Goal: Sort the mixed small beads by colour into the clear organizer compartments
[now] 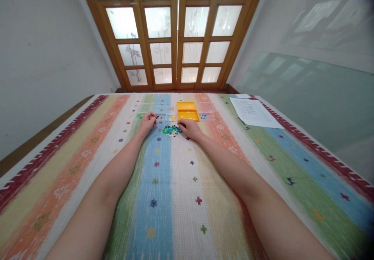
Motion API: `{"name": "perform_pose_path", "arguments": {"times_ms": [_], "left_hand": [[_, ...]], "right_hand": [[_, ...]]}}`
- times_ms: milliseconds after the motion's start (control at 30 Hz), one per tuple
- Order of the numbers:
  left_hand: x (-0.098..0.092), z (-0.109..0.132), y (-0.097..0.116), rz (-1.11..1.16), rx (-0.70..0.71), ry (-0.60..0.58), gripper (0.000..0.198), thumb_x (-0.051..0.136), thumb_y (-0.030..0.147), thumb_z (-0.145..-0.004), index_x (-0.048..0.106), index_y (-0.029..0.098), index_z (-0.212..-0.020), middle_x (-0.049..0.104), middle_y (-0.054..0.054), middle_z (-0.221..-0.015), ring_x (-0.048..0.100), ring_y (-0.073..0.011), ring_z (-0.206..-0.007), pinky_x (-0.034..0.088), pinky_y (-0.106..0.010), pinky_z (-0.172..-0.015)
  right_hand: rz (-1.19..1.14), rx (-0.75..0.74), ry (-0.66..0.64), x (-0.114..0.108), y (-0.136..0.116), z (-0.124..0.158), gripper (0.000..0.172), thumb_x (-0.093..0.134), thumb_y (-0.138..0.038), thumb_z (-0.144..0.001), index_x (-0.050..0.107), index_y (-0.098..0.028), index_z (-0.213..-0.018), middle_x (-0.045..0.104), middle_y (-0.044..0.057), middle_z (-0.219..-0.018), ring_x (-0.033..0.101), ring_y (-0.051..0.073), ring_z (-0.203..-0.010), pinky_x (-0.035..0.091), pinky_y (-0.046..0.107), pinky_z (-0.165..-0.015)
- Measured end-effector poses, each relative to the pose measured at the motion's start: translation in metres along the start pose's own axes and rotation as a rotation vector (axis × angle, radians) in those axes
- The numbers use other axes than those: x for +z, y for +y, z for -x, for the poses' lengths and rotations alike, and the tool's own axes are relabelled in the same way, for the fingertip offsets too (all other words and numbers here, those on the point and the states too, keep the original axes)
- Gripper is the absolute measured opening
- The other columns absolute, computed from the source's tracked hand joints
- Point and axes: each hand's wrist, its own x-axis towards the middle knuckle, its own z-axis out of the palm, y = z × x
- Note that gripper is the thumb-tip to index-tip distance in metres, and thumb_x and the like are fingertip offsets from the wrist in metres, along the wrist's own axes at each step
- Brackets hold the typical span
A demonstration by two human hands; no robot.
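Note:
A small heap of tiny coloured pieces [172,130] lies on the striped cloth [175,182] between my two hands. My left hand [147,120] rests to the left of the heap, fingers curled in; what they hold, if anything, is too small to see. My right hand [189,127] lies just right of the heap, fingers bent and pinched at its edge. Behind the heap stands an orange tray [187,111], with clear plastic boxes [159,112] beside it that hold a few coloured pieces.
A printed sheet of paper [253,112] lies at the far right of the cloth. Wooden glazed doors [178,34] stand beyond the table. White walls close in on the left and right.

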Motion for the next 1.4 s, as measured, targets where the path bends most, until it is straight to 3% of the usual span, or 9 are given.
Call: {"name": "perform_pose_path", "arguments": {"times_ms": [167,333,533,700,900,1400], "left_hand": [[-0.001,-0.001,0.0,0.044,0.035,0.05,0.02,0.055,0.029,-0.077,0.06,0.019,-0.094,0.072,-0.002,-0.081,0.049,-0.0088,-0.048,0.04,-0.023,-0.052],[0.001,0.001,0.002,0.047,0.029,0.029,0.031,0.055,0.033,-0.084,0.063,0.018,-0.11,0.077,-0.006,-0.102,0.047,-0.0076,-0.047,0.042,-0.024,-0.053],[0.004,0.001,-0.003,0.005,0.068,-0.018,0.038,0.055,0.033,-0.09,0.063,0.019,-0.124,0.077,-0.006,-0.106,0.047,-0.0077,-0.048,0.042,-0.024,-0.053],[0.008,0.004,-0.002,-0.258,0.185,-0.063,0.028,0.057,0.03,-0.09,0.071,0.019,-0.112,0.076,-0.005,-0.097,0.061,-0.0148,-0.067,0.048,-0.028,-0.066],[0.016,0.016,0.012,-0.621,0.41,-0.279,0.021,0.06,0.03,-0.089,0.076,0.021,-0.099,0.07,-0.004,-0.094,0.059,-0.0167,-0.075,0.047,-0.031,-0.075],[0.016,0.014,0.01,-0.62,0.403,-0.367,0.016,0.064,0.027,-0.085,0.077,0.019,-0.092,0.064,-0.005,-0.091,0.058,-0.0174,-0.078,0.048,-0.031,-0.076]], "right_hand": [[0.003,-0.013,0.003,0.0,0.0,0.0,0.016,0.057,-0.024,-0.098,0.073,-0.022,-0.1,0.076,0.004,-0.098,0.067,0.019,-0.09,0.045,0.027,-0.08],[0.009,-0.019,0.006,0.0,0.001,0.0,0.016,0.057,-0.024,-0.098,0.073,-0.022,-0.1,0.076,0.004,-0.098,0.067,0.019,-0.089,0.045,0.027,-0.079],[0.016,-0.022,0.005,0.001,0.001,-0.001,0.016,0.057,-0.024,-0.099,0.073,-0.022,-0.1,0.076,0.005,-0.098,0.067,0.019,-0.089,0.044,0.027,-0.079],[0.016,-0.018,0.004,0.001,0.002,0.0,0.016,0.057,-0.025,-0.099,0.073,-0.022,-0.101,0.076,0.005,-0.097,0.067,0.019,-0.089,0.044,0.027,-0.079],[0.013,-0.016,0.008,0.001,0.001,0.0,0.017,0.057,-0.024,-0.098,0.073,-0.022,-0.101,0.076,0.005,-0.097,0.066,0.02,-0.089,0.044,0.027,-0.079],[0.017,-0.011,0.001,0.003,0.003,-0.001,0.016,0.057,-0.024,-0.098,0.073,-0.022,-0.1,0.076,0.005,-0.098,0.066,0.019,-0.089,0.044,0.027,-0.079]]}}
